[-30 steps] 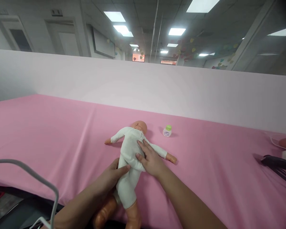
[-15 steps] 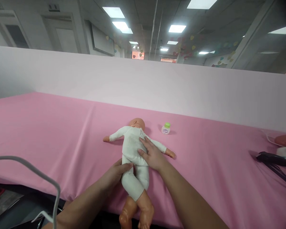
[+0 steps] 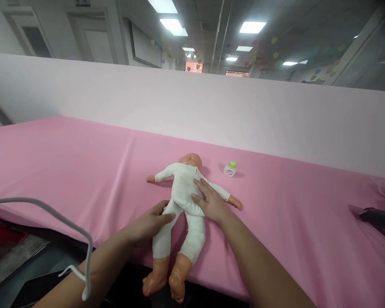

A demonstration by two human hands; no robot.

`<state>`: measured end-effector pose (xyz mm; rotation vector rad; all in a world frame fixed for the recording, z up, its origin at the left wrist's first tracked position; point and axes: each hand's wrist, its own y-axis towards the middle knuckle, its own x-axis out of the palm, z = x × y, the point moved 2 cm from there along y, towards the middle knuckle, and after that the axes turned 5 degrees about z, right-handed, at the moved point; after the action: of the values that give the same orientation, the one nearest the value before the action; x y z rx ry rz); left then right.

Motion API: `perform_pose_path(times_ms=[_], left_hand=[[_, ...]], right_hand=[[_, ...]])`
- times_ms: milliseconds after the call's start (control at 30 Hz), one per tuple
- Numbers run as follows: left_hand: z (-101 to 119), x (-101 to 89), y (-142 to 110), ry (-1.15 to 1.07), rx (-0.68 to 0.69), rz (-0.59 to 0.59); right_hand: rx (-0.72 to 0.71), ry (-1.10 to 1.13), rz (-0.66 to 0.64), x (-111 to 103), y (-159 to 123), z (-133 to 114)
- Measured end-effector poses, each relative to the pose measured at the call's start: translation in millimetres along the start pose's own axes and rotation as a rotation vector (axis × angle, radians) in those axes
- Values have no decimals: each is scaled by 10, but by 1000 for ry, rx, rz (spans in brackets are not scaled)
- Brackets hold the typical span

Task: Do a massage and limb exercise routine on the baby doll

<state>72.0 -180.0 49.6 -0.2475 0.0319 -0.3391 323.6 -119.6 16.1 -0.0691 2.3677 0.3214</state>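
Two bare hands rest on a baby doll [image 3: 182, 201] lying on a pink table [image 3: 67, 162].

The left hand [image 3: 149, 222] lies loosely open, fingers stretched flat against the doll's near left hip and thigh, gripping nothing. The right hand [image 3: 210, 201] is spread open too, palm down, pressing on the doll's torso from the right side. The doll wears a white one-piece suit; its bare head points far, both arms are flung out sideways, and its bare feet hang over the near edge of the table. It lies between the two hands, the left at its hip, the right on its belly. A small green-capped bottle [image 3: 230, 169] stands near the head, to the right and apart from both hands.
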Motion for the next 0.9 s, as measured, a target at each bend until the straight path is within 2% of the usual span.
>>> perform_pose_path(times_ms=[133,233,300,333,400,467,533,633,733,900], left_hand=[[19,-5,-7,408,57,73],[21,-32,8,707,183,263],[36,-38,16,827,347,384],[42,-29,23,876,435,395],[38,9,51,969,576,290],[9,39,100,1037,627,154],[-30,35,161,1074,618,112],[-82,-16,235,1111,567,169],[-105,-48,234,1178,563,199],[-43,27,35,1268,735,286]], right_hand=[[6,-48,-1,34,-15,-5],[25,-98,-15,83,-28,-56],[41,-125,-14,129,-32,-105],[50,-131,-4,152,-32,-130],[62,-136,24,187,-32,-179],[52,-135,34,190,-44,-228],[4,-136,-3,142,-86,-288],[-80,-136,-108,-24,-233,-418],[-98,-98,-203,-220,-445,-617],[-91,-229,-313,-377,-688,-980]])
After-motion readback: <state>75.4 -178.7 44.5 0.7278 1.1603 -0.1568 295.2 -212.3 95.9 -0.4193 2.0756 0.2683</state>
